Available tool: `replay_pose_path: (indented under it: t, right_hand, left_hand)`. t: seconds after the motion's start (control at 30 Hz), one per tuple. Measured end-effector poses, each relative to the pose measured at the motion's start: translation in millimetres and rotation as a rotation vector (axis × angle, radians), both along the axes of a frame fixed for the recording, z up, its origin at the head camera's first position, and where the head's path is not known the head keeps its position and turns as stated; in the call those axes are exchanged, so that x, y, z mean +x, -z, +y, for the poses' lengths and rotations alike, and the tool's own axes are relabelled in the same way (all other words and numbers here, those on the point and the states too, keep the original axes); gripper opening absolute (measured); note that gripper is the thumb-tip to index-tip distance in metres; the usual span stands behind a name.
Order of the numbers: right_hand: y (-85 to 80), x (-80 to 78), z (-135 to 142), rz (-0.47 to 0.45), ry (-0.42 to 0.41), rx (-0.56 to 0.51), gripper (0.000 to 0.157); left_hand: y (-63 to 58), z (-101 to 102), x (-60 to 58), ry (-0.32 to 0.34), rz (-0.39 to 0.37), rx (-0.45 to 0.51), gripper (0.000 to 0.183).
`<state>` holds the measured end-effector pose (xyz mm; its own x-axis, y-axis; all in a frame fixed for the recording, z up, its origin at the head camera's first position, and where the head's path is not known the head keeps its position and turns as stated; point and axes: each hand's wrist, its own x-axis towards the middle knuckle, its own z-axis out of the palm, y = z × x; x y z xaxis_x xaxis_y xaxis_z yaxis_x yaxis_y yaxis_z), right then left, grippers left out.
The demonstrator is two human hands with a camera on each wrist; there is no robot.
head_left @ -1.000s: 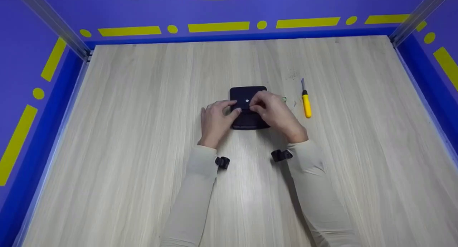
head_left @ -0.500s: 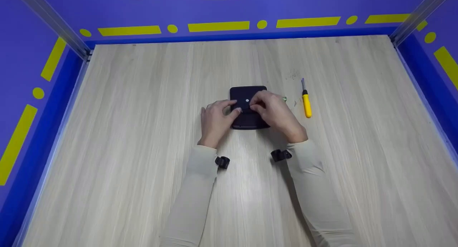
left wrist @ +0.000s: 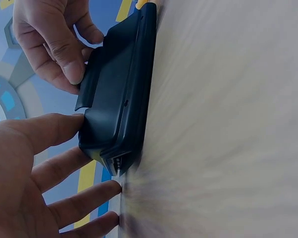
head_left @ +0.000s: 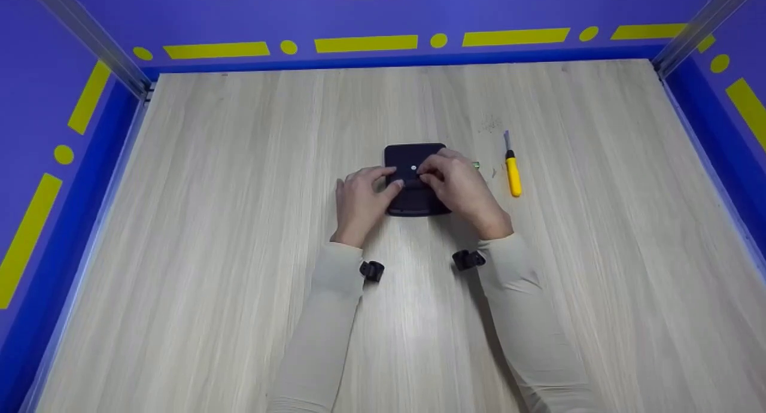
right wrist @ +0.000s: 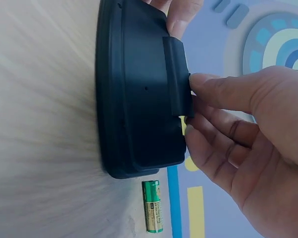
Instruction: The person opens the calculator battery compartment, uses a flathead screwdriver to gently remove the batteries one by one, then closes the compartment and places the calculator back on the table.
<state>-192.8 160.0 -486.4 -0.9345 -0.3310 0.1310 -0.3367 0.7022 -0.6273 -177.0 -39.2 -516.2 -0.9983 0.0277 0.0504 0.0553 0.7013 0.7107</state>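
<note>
A black, flat device [head_left: 413, 206] with rounded corners and a small white round spot lies on the table in the head view. A black cover strip [right wrist: 176, 74] stands up along its upper face in both wrist views. My right hand [head_left: 461, 182] pinches this strip's edge between thumb and fingertips. My left hand [head_left: 362, 200] rests at the device's left side, thumb and index fingertips pressing on it, the other fingers [left wrist: 84, 206] stretched toward the table. Green and gold, a battery [right wrist: 152, 206] lies just beyond the device's right side.
A yellow-handled screwdriver [head_left: 513, 173] lies to the right of the device on the wood-grain table [head_left: 239, 179]. Dark specks [head_left: 491, 124] are scattered near its tip. Blue walls [head_left: 371, 18] with yellow marks enclose the table's back and sides.
My right hand shifts very slightly at the cover strip. The left hand, the device and the screwdriver stay where they were.
</note>
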Motion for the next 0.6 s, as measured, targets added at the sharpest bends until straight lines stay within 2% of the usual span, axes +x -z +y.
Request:
replay_pose_path:
  t: [0.23, 0.6]
  right_hand:
    - [3.8, -2.0, 0.0, 0.069, -0.015, 0.033, 0.011]
    - [8.5, -2.5, 0.6, 0.060, 0.002, 0.071, 0.015]
  left_hand:
    - [0.1, -0.5, 0.2, -0.002, -0.004, 0.001, 0.037]
    - [0.6, -0.5, 0.5, 0.004, -0.002, 0.008, 0.037]
